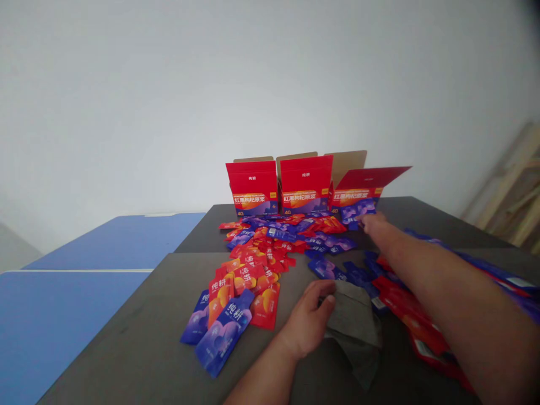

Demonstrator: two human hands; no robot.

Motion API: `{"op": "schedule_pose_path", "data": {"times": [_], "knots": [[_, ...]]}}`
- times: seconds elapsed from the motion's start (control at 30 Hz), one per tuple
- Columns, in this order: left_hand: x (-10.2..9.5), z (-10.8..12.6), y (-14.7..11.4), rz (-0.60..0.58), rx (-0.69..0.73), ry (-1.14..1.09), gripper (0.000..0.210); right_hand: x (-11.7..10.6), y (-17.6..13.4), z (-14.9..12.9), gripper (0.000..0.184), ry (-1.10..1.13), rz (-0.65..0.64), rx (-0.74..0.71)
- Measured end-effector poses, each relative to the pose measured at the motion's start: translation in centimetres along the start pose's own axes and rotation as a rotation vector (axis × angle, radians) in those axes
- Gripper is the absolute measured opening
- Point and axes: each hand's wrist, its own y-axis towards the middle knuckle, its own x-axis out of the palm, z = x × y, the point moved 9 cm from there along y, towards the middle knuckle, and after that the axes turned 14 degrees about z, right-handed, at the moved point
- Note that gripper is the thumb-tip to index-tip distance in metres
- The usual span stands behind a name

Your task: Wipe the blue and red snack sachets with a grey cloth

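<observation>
My left hand (311,318) is closed on the edge of a crumpled dark grey cloth (356,320) over the front of the table. Farther out, my right hand (373,223) grips purple sachets (353,210) in front of the right-hand red carton (358,193), whose front flap leans outward. How many sachets it holds I cannot tell. Loose red sachets (266,304) and blue-purple sachets (223,336) lie in a spread left of the cloth. More red sachets (411,315) lie beneath and beside my right forearm, which partly hides them.
A left carton (255,188) and a middle carton (306,185) stand open at the back of the dark grey table (139,320). A blue table (97,304) adjoins on the left. Behind is a pale wall (211,84); a wooden frame (506,191) stands at the right.
</observation>
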Motion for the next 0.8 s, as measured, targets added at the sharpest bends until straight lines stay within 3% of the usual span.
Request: {"op": "schedule_pose_path", "data": {"times": [0.07, 0.23, 0.37, 0.53, 0.57, 0.63, 0.8], "knots": [[0.0, 0.0, 0.1, 0.005, 0.011, 0.010, 0.034, -1.3, -0.5, -0.4, 0.054, 0.056, 0.011, 0.038], [0.0, 0.0, 0.5, 0.017, 0.057, 0.038, 0.031, -2.9, -3.5, -2.2, 0.049, 0.177, -0.052, 0.059], [0.0, -0.1, 0.8, 0.034, 0.078, 0.068, 0.029, -2.0, -8.4, -3.5, 0.045, 0.226, -0.265, 0.015], [0.2, -0.2, 1.1, 0.038, 0.089, 0.082, 0.031, 0.4, -17.3, -2.9, 0.043, 0.199, -0.598, -0.061], [0.2, -0.3, 1.2, 0.038, 0.085, 0.080, 0.031, 1.1, -19.6, -2.7, 0.044, 0.174, -0.716, -0.116], [0.3, -0.5, 1.3, 0.029, 0.078, 0.071, 0.031, 1.9, -23.3, -1.9, 0.046, 0.110, -0.834, -0.237], [0.5, -1.4, 1.5, 0.008, 0.038, 0.025, 0.033, 2.7, -27.6, 0.5, 0.038, -0.223, -0.836, -0.543]]}}
